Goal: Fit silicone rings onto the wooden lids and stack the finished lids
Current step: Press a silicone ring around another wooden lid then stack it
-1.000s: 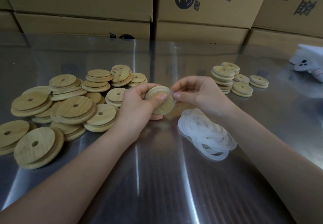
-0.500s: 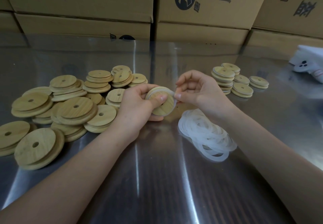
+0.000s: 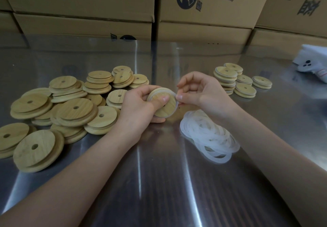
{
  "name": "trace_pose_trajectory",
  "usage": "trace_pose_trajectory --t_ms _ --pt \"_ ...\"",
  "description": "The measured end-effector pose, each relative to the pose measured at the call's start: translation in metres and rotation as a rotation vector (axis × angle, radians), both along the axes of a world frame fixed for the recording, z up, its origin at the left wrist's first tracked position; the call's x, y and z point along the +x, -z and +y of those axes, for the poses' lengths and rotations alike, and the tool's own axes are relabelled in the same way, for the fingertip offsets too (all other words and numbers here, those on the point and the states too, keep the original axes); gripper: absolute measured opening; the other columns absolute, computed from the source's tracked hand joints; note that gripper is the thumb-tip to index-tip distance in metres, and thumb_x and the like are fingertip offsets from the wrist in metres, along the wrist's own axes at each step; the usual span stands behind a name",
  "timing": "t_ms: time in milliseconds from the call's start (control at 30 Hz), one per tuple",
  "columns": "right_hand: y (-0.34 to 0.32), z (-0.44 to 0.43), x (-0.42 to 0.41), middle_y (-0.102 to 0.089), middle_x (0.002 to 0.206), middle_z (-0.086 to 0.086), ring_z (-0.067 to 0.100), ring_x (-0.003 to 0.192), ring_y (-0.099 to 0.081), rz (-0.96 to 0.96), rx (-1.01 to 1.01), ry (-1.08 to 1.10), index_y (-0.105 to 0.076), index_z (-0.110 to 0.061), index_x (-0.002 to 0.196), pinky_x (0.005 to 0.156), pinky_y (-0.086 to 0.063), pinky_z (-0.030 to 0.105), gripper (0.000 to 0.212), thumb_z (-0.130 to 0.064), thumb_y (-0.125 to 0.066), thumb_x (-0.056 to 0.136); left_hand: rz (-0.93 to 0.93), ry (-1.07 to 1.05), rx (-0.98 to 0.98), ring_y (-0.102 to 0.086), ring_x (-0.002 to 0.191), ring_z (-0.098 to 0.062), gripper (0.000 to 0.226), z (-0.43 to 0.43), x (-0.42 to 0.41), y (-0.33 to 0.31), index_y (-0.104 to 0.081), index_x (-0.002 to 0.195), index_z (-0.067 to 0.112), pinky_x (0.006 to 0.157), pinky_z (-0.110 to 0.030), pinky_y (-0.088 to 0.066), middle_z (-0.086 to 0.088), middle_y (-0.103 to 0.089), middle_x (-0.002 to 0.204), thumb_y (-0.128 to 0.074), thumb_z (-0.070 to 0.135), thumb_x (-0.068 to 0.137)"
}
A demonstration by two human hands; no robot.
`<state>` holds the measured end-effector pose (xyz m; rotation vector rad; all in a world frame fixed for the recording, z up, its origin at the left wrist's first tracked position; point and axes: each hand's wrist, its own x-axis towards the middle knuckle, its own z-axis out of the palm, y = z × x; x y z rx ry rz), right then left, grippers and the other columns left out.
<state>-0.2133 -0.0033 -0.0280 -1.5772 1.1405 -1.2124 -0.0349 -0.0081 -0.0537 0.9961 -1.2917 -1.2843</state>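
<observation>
My left hand grips a round wooden lid above the table's middle, thumb pressed across its face. A translucent silicone ring runs round the lid's upper and right edge. My right hand pinches that ring at the lid's right rim with thumb and forefinger. A heap of loose white silicone rings lies just right of the hands. Several bare wooden lids with centre holes are piled at the left. Short stacks of ringed lids stand at the back right.
The work surface is a reflective steel table. Printed cardboard boxes form a wall along its far edge. A white object with dark dots lies at the far right edge.
My right hand's fingers have lifted and curled while its pinch stays at the lid's right rim. The lid has turned slightly in my left hand. The piles have not moved.
</observation>
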Motion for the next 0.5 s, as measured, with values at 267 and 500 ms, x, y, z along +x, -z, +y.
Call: trace_pose_trajectory --t_ms 267,500 --pt "0.0012 0.0002 0.0003 -0.068 0.07 0.001 0.015 0.069 -0.066 0.014 0.009 -0.013 -0.061 -0.01 0.087 0.073 -0.059 0.032 0.025 0.013 -0.068 0.081 -0.015 -0.002 -0.019 -0.073 0.078 -0.015 0.015 -0.0002 0.0001 0.0005 -0.07 0.091 0.024 0.059 -0.035 -0.062 -0.002 -0.075 0.086 -0.074 0.01 0.085" --pt "0.0016 0.0011 0.003 -0.068 0.069 0.002 0.016 0.066 -0.066 -0.004 -0.006 0.024 -0.062 -0.01 0.082 0.069 -0.059 0.031 0.025 0.013 -0.07 0.079 -0.014 0.0 -0.028 -0.073 0.077 -0.016 0.014 0.0005 0.0 0.0009 -0.07 0.093 0.022 0.06 -0.036 -0.062 -0.005 -0.074 0.088 -0.073 0.011 0.086"
